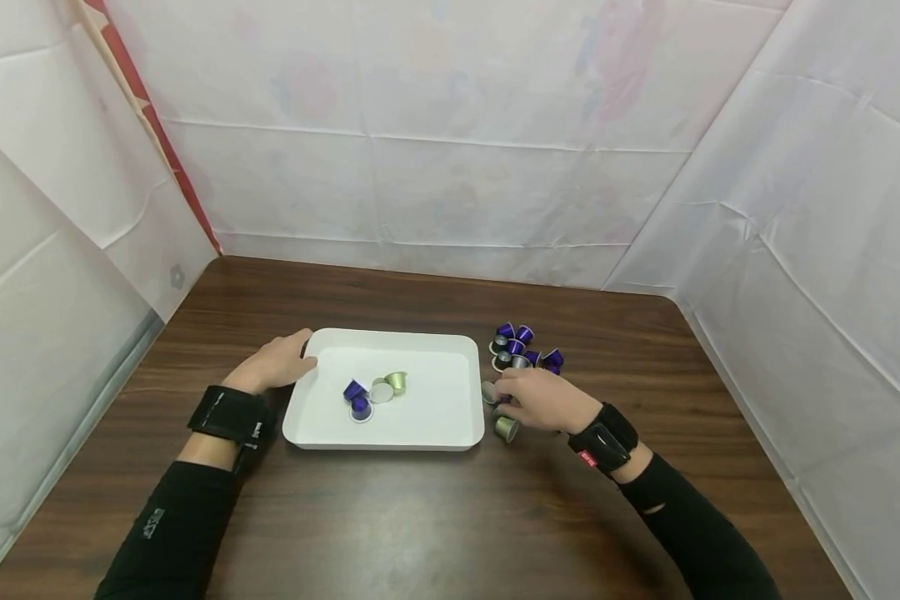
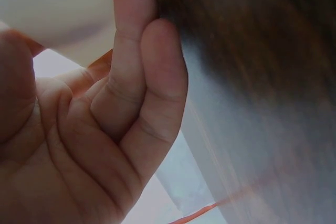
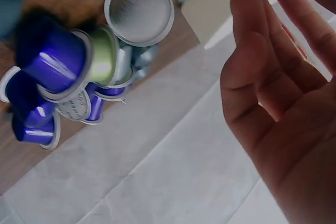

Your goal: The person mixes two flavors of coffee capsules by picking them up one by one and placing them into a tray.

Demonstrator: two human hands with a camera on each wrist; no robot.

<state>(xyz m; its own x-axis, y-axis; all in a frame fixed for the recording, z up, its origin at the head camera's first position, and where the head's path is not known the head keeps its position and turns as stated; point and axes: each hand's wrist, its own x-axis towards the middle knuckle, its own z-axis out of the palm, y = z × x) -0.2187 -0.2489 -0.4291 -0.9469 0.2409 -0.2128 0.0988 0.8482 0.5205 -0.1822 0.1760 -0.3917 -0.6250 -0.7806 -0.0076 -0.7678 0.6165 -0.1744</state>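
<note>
Starting at the left hand (image 1: pixel 273 365): its grip is on the left edge of a white tray (image 1: pixel 438 400), thumb over the rim. The left wrist cam mostly gets palm and bent fingers, with a blurry bit of the tray past them.

The right hand (image 1: pixel 536 397) is down at the other side, fingers bent and reaching in among loose capsules. Can't honestly tell if that grip is pinching one, since the fingertips are partly hidden. Right by it there's a green capsule (image 1: pixel 506 429) lying tipped, plus a silver-lidded capsule (image 1: pixel 488 392) just beside the tray's right edge.

Just behind the right hand is a small pile (image 1: pixel 516 347), mostly shiny purple with a couple of black ones and a silvery one mixed in.

In the tray, four capsules sit bunched left of the middle: two purple capsules (image 1: pixel 361 408) close together, a light green capsule (image 1: pixel 397 382) tipped over, and a pale-lidded capsule (image 1: pixel 382 392) showing its lid.

All of it's on a dark wood-grain table (image 1: pixel 390 517). Both wrists wear black straps (image 1: pixel 228 412), with black sleeves (image 1: pixel 172 533) below. White sheeting (image 1: pixel 450 192) hangs round the back and sides, and a red strip (image 1: pixel 165 137) runs down the left rear corner.
</note>
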